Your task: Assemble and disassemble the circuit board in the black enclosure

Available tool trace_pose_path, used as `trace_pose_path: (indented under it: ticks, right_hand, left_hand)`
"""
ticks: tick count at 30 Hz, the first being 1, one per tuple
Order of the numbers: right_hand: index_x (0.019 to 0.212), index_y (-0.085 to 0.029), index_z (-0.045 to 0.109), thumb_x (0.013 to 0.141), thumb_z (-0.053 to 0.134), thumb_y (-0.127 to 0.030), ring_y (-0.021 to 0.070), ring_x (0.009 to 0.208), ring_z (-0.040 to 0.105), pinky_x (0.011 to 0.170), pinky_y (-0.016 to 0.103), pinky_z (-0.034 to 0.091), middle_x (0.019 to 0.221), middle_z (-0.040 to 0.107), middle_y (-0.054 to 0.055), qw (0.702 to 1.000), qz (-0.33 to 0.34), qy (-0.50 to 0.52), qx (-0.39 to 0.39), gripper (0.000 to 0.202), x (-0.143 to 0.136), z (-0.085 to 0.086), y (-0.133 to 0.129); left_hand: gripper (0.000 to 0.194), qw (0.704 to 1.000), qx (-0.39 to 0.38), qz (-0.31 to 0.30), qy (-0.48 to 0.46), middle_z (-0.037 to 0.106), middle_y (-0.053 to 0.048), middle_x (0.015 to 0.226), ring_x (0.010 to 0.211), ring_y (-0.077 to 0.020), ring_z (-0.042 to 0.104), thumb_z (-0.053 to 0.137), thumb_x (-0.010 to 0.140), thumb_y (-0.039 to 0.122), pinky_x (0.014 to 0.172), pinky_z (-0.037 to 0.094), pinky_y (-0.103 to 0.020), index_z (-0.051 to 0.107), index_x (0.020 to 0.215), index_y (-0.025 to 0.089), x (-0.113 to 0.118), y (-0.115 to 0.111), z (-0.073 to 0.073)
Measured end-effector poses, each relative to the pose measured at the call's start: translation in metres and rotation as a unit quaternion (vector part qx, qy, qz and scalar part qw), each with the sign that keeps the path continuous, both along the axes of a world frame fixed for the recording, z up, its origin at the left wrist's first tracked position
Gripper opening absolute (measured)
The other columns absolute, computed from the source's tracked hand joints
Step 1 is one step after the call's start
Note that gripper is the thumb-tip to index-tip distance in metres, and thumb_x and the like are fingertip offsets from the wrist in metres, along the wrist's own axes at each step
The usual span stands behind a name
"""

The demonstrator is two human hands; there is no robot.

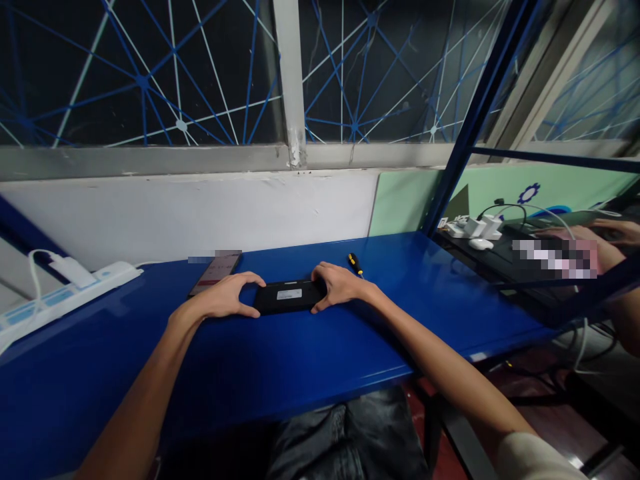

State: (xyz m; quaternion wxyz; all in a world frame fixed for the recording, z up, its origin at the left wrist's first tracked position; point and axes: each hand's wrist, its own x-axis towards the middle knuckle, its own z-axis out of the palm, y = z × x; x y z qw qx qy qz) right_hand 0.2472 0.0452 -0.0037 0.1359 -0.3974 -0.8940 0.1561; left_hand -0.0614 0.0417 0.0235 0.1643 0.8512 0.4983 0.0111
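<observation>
A flat black rectangular device (273, 303) with a white label lies label side up on the blue table, its exact kind not clear. My left hand (223, 297) is at its left end, with thumb and fingertips touching the near and far corners. Around the right end curl the thumb and fingers of my right hand (343, 283), covering part of that edge. Just beyond my left hand a phone (220, 270) with a lit screen lies flat. Behind my right hand is a screwdriver (355, 262) with a yellow and black handle.
A white power strip (107, 277) with a plugged-in charger and cable runs along the table's left side. A blue metal frame post (460, 143) rises at the right. Beyond it, another person's hands (575, 237) are over a cluttered dark surface with white chargers (483, 227).
</observation>
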Motion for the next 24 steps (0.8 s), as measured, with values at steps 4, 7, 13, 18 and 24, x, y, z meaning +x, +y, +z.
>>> trace_pose_path:
  ticks: [4, 7, 13, 18, 24]
  right_hand:
    - [0.100, -0.019, 0.052, 0.054, 0.081, -0.061, 0.0260, 0.090, 0.057, 0.071, 0.032, 0.043, 0.105, 0.056, 0.008, 1.000, 0.003, 0.008, 0.000, 0.069, -0.0007, -0.0014, 0.0005]
    - [0.099, -0.019, 0.052, 0.053, 0.081, -0.061, 0.0259, 0.090, 0.057, 0.070, 0.031, 0.043, 0.104, 0.057, 0.008, 1.000, 0.002, 0.013, -0.004, 0.069, -0.0008, -0.0018, 0.0010]
    - [0.097, -0.019, 0.053, 0.052, 0.081, -0.063, 0.0250, 0.089, 0.057, 0.067, 0.029, 0.041, 0.102, 0.058, 0.007, 1.000, 0.005, 0.021, -0.003, 0.069, -0.0005, -0.0027, 0.0026]
    - [0.096, -0.018, 0.054, 0.051, 0.081, -0.064, 0.0240, 0.087, 0.057, 0.066, 0.029, 0.040, 0.102, 0.058, 0.007, 0.999, 0.012, 0.022, 0.019, 0.069, -0.0007, -0.0039, 0.0030]
    - [0.097, -0.017, 0.056, 0.052, 0.080, -0.065, 0.0246, 0.087, 0.058, 0.064, 0.029, 0.040, 0.101, 0.059, 0.008, 0.999, 0.013, 0.001, 0.047, 0.070, -0.0015, -0.0010, 0.0005]
  left_hand:
    - [0.062, 1.000, -0.005, 0.006, 0.007, 0.049, -0.009, 0.140, 0.126, -0.0335, 0.047, 0.074, 0.067, 0.051, 0.101, 0.037, -0.045, 0.057, 0.121, 0.026, 0.0004, -0.0012, 0.0016]
    - [0.062, 1.000, -0.009, 0.010, 0.009, 0.050, -0.009, 0.140, 0.126, -0.0329, 0.047, 0.075, 0.067, 0.049, 0.103, 0.036, -0.045, 0.058, 0.121, 0.025, 0.0013, -0.0027, 0.0036]
    - [0.063, 1.000, -0.007, 0.007, 0.009, 0.051, -0.010, 0.139, 0.126, -0.0331, 0.047, 0.074, 0.067, 0.049, 0.103, 0.036, -0.045, 0.058, 0.122, 0.024, 0.0014, -0.0015, 0.0049]
    - [0.063, 1.000, 0.002, -0.005, 0.009, 0.052, -0.010, 0.139, 0.125, -0.0321, 0.049, 0.075, 0.066, 0.050, 0.104, 0.036, -0.045, 0.059, 0.121, 0.024, 0.0011, -0.0003, 0.0051]
    - [0.063, 1.000, -0.003, -0.011, 0.013, 0.053, -0.008, 0.139, 0.125, -0.0302, 0.049, 0.074, 0.067, 0.050, 0.106, 0.035, -0.042, 0.061, 0.122, 0.023, 0.0024, -0.0019, 0.0080]
